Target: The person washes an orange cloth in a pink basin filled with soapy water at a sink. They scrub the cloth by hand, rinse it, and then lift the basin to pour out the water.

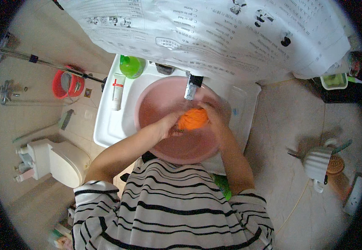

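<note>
A bunched orange cloth [193, 119] is held between my two hands, over a pink basin [177, 151] set in the white sink [106, 125]. My left hand [172, 126] grips the cloth's left side, its fingers partly hidden behind the folds. On the other side my right hand [212, 116] closes round the cloth from the right. Just beyond the cloth is the faucet [191, 89], its spout pointing down toward the basin. Whether water is running I cannot tell.
A white tube [117, 91] and a green bottle [131, 66] stand on the sink's left ledge. Printed paper sheets [214, 33] hang across the top. Further left are a red bucket [57, 85] and a toilet [64, 162]. A striped cup holder [318, 162] is at the right.
</note>
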A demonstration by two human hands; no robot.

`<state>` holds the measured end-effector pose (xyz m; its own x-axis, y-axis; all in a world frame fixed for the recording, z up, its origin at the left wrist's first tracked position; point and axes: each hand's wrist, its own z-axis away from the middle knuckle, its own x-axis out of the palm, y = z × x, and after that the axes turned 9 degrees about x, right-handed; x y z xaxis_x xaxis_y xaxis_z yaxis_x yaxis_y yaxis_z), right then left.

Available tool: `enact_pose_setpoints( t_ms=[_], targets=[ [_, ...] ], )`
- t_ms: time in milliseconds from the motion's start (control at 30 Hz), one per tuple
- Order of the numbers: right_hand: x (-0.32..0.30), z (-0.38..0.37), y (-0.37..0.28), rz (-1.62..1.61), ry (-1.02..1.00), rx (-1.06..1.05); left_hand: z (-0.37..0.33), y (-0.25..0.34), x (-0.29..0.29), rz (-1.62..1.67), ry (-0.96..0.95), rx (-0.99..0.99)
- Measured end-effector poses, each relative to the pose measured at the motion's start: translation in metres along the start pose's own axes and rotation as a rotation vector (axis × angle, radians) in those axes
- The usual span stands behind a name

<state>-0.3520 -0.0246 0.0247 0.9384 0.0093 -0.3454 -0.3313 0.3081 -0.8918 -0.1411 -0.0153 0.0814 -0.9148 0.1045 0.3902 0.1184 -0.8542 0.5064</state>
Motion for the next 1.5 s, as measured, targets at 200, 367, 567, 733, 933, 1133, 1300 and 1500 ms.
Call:
enact_pose_setpoints(
  t_ms=[200,367,567,733,933,1133,1300,1500],
  targets=[
    [0.035,0.0,0.023,-0.291,-0.23,0.3,-0.098,-0.053,-0.056,-0.161,0.139,0.374],
    [0.044,0.009,-0.047,0.039,-0.364,0.407,-0.118,-0.05,-0.088,-0.83,0.372,0.742],
    [0.052,0.016,-0.022,0.105,-0.465,0.11,-0.017,0.001,-0.032,-0.565,-0.162,0.72],
    [0.03,0.027,-0.022,0.188,-0.367,0.16,0.025,0.031,-0.032,-0.424,-0.101,0.883],
    [0.006,0.053,-0.073,0.05,-0.395,0.141,0.056,0.045,-0.054,-0.599,-0.281,0.466],
    [-0.014,0.063,-0.109,0.298,-0.34,0.105,0.063,0.039,-0.045,-0.393,-0.188,0.551],
    [-0.026,0.058,-0.102,0.257,-0.36,0.116,0.047,0.043,-0.047,-0.438,-0.093,0.598],
    [0.005,0.017,-0.024,0.785,0.115,-0.14,-0.079,0.0,-0.082,-1.466,0.128,0.714]
  ],
)
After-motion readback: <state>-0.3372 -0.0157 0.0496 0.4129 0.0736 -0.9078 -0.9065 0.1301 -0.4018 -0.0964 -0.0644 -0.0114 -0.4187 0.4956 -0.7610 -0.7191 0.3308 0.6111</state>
